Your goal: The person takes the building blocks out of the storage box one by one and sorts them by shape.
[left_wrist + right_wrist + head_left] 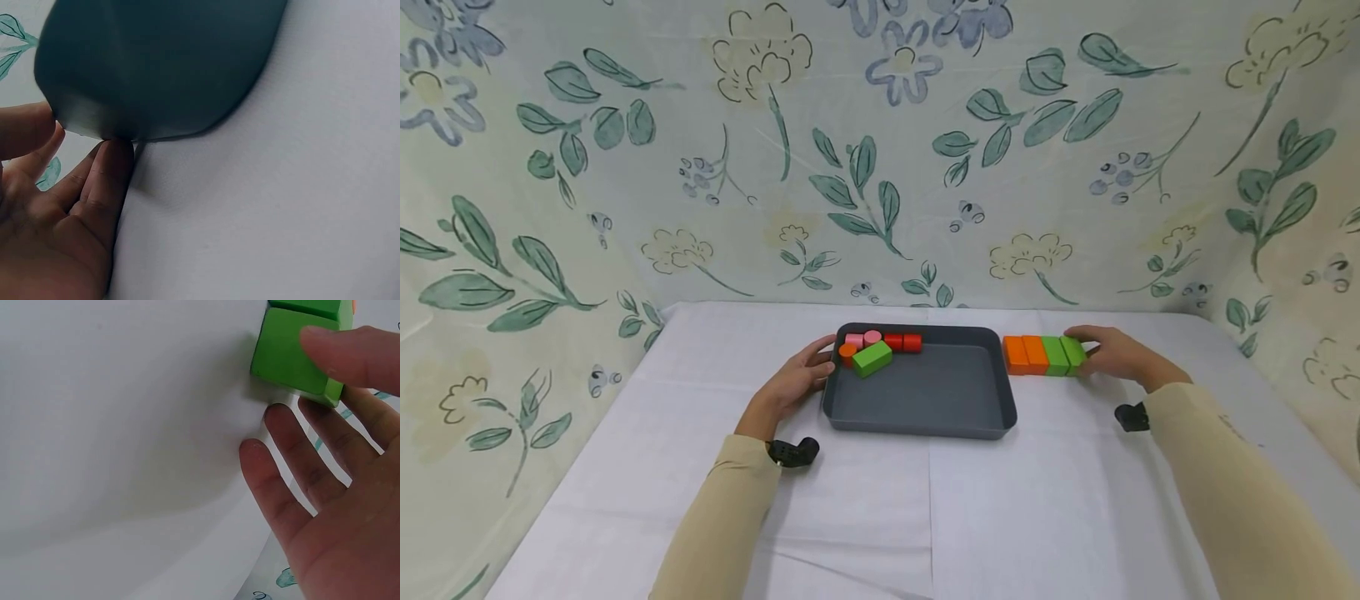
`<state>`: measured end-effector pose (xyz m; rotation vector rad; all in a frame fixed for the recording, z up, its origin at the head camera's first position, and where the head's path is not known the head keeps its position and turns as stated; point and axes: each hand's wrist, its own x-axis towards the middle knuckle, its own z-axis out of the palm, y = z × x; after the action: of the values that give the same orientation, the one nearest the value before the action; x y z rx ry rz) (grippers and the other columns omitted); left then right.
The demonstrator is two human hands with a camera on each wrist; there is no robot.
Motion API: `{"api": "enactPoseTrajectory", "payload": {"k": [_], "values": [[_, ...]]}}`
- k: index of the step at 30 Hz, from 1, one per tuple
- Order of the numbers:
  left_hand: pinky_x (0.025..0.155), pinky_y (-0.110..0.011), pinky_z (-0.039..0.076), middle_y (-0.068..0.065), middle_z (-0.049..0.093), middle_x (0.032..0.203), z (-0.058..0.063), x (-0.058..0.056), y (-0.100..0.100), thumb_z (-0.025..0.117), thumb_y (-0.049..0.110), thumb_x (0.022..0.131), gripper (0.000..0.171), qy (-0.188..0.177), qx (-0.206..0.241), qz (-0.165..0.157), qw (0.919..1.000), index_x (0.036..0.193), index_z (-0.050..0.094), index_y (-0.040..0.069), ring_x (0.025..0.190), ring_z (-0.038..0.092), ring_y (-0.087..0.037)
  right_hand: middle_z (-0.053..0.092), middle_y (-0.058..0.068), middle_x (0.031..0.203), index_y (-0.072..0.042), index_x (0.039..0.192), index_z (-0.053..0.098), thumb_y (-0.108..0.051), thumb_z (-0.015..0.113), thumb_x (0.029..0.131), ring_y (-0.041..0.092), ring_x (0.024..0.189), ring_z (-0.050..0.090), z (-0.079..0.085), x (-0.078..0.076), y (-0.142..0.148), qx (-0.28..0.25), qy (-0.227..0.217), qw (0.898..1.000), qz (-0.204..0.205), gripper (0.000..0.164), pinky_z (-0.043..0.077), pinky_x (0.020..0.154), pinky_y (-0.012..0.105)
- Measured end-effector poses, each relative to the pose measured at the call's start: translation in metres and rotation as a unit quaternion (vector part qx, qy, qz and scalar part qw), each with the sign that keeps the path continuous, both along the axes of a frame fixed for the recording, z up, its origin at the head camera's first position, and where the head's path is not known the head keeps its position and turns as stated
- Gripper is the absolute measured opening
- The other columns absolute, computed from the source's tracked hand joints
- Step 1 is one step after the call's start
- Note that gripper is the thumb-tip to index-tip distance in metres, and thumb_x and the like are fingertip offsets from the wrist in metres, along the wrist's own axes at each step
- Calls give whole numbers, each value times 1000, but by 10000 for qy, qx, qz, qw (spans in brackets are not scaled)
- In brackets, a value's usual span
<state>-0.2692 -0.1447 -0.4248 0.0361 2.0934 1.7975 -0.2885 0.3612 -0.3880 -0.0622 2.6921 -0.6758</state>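
end green block [1072, 356], right grip [1117, 354] astride

A surface [1022, 517] covered in plain white cloth stretches away from the viewer, its far corners rounded, with a straight crease running down the middle and a shallow wrinkle slanting across the near part. Close to the far edge, near the middle, a dark gray rectangular tray [947, 392] with rounded corners and a raised rim lies flat on the cloth. Just beside the tray's right rim, four blocks stand side by side in a row, two orange blocks [1017, 357] then two green blocks [1056, 357], the rightmost green block [1072, 355] sitting slightly askew.
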Motion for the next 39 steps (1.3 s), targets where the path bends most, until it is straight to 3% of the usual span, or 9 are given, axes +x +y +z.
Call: {"api": "enactPoseTrajectory", "payload": {"k": [12,17,22,26,33,39], "values": [[124,-52,27,-14,28,164,-3,-1,3,48,12,102,60,-33,-21,37,10000,156,30,29,150,32,-34,21,36,156,-1,155,25,-14,67,85,52,130,36,-2,2,-1,-141,-141,9997,-137,83,30,111,72],[123,-52,28,-14,28,164,-4,-1,4,48,12,102,60,-82,-27,84,9999,156,30,30,149,33,-35,16,37,157,0,155,23,-14,59,88,58,134,29,18,6,-12,-4,146,9999,-29,77,32,108,74],[123,-53,28,-14,28,164,-3,-1,2,48,13,102,60,-82,-76,152,9998,156,30,32,149,34,-35,28,33,154,0,146,40,-16,56,92,54,134,33,48,4,-45,201,1098,9933,284,58,37,105,73],[123,-53,27,-14,27,164,-3,-1,2,49,12,102,60,-31,-4,115,9999,156,30,31,149,33,-36,41,27,149,-2,138,52,-14,57,92,50,132,40,60,3,-77,166,1571,9862,488,47,39,107,69],[123,-52,28,-14,28,164,-2,-1,1,49,12,101,60,-74,4,128,9999,156,30,30,149,34,-35,58,23,132,0,128,60,-12,58,94,41,120,52,69,11,-127,142,2005,9751,940,36,48,103,58],[123,-51,28,-13,29,163,-4,0,1,49,13,102,59,-56,2,185,9998,155,31,31,148,35,-34,64,18,122,-2,122,64,-14,61,93,35,112,60,67,16,-168,228,2065,9696,1292,32,52,98,51]]}}
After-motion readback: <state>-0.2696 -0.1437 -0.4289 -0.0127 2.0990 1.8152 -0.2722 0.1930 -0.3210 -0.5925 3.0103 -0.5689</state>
